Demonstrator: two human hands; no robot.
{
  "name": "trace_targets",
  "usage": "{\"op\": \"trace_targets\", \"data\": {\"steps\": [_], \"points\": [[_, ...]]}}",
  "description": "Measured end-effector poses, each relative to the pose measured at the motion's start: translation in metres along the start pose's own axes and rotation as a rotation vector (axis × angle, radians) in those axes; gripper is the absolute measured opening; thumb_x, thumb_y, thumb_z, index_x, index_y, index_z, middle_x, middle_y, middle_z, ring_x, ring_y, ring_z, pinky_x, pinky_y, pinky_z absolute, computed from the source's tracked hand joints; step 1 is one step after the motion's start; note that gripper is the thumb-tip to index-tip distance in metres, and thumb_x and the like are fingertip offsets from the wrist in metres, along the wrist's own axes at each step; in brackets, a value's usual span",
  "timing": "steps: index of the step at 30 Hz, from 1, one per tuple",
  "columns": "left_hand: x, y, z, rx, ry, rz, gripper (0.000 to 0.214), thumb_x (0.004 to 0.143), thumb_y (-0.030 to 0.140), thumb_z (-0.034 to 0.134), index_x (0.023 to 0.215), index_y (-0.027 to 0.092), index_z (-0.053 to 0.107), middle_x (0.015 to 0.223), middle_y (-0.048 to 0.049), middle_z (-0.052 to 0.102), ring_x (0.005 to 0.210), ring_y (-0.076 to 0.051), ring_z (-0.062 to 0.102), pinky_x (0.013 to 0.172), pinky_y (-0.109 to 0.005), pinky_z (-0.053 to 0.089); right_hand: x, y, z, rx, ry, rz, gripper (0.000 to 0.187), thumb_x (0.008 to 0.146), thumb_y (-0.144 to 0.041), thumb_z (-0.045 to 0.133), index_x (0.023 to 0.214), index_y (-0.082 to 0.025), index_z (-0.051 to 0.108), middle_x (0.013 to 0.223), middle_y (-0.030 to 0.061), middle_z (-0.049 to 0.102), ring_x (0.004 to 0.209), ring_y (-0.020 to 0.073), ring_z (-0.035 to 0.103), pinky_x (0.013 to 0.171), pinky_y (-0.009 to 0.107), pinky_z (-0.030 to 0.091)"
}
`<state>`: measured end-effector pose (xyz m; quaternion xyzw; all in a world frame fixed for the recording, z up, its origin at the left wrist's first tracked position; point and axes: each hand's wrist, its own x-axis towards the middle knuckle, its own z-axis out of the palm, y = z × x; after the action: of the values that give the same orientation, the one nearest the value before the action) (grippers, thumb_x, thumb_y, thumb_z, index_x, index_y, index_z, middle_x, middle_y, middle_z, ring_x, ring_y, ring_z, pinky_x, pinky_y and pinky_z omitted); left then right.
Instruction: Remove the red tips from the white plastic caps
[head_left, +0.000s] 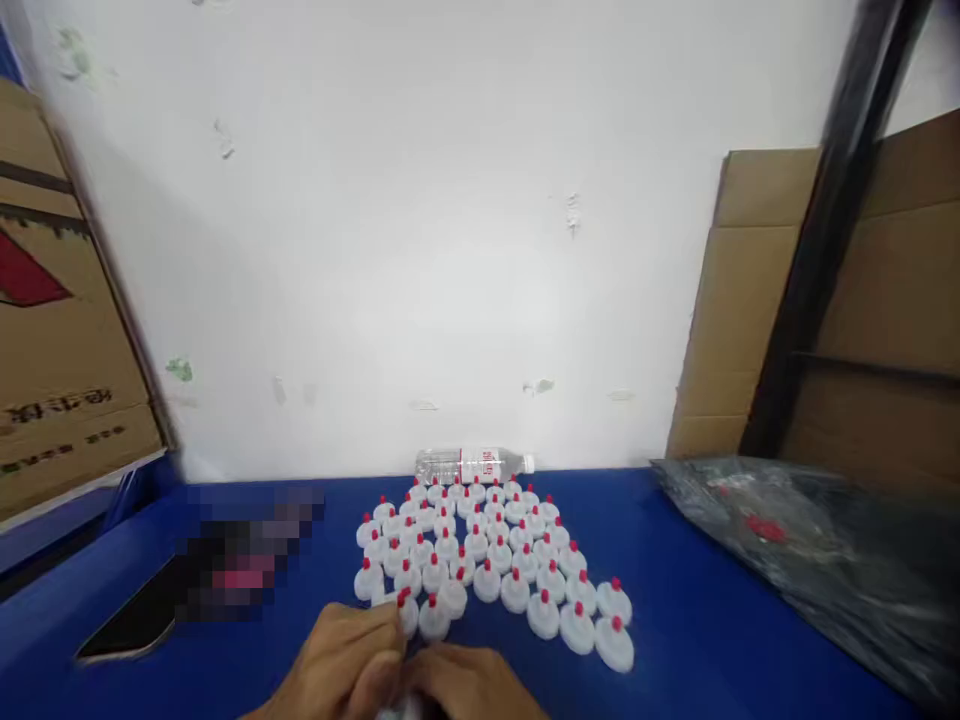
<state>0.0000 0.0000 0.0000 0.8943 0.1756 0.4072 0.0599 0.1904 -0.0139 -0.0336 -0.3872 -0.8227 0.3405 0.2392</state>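
My left hand [341, 655] and my right hand [469, 680] meet at the bottom middle, fingers closed. A whitish piece [403, 708] shows low between them; most of it is hidden by the fingers, so I cannot make out its kind. Just beyond the hands stand many round white translucent caps with red tips, such as one nearby cap [433, 620], grouped in rough rows on the blue table [300, 590]. Right by my left fingers is another cap [407, 612], partly covered; whether the hand touches it I cannot tell.
A clear plastic bottle [480, 465] lies against the white wall [465, 250] behind the caps. On the left lies a dark phone-like object [135, 610], partly pixelated. A cardboard box [67, 350] stands far left. Dark plastic sheeting [817, 560] covers the right side, holding something red.
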Motion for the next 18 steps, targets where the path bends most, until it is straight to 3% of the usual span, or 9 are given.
{"op": "trace_targets", "data": {"steps": [6, 10, 13, 18], "points": [[0.004, 0.003, -0.012, 0.025, -0.334, -0.293, 0.037, 0.112, 0.050, 0.040, 0.094, 0.023, 0.058, 0.079, 0.0033, 0.062, 0.066, -0.015, 0.054, 0.068, -0.027, 0.039, -0.020, -0.013, -0.044, 0.039, 0.172, -0.076, 0.019, 0.085, -0.036, 0.069, 0.095, -0.022, 0.076, 0.078, -0.0004, 0.071, 0.070, 0.0157, 0.061, 0.064, 0.026, 0.037], [0.005, 0.004, -0.014, 0.028, -0.430, -0.351, 0.031, 0.112, 0.046, 0.039, 0.101, 0.024, 0.059, 0.088, 0.0019, 0.066, 0.075, -0.017, 0.057, 0.074, -0.028, 0.041, -0.025, -0.017, -0.054, 0.178, 0.165, -0.054, 0.019, 0.091, -0.038, 0.064, 0.092, -0.022, 0.073, 0.067, -0.0043, 0.059, 0.061, 0.0117, 0.051, 0.058, 0.024, 0.033], [0.007, 0.009, -0.015, 0.022, -0.479, -0.349, 0.030, 0.113, 0.043, 0.037, 0.106, 0.025, 0.060, 0.096, 0.0007, 0.067, 0.080, -0.018, 0.058, 0.078, -0.028, 0.040, -0.027, -0.018, -0.058, 0.287, 0.129, -0.062, 0.028, 0.101, -0.043, 0.054, 0.094, -0.021, 0.071, 0.070, -0.0027, 0.063, 0.063, 0.0123, 0.057, 0.060, 0.023, 0.039], [0.017, 0.024, -0.017, -0.066, -0.531, -0.418, 0.041, 0.114, 0.047, 0.032, 0.103, 0.024, 0.064, 0.093, -0.0009, 0.067, 0.080, -0.017, 0.057, 0.078, -0.028, 0.040, -0.027, -0.017, -0.060, 0.317, 0.056, -0.047, 0.019, 0.097, -0.036, 0.061, 0.096, -0.020, 0.071, 0.074, -0.0004, 0.071, 0.064, 0.0126, 0.062, 0.060, 0.021, 0.043]]}}
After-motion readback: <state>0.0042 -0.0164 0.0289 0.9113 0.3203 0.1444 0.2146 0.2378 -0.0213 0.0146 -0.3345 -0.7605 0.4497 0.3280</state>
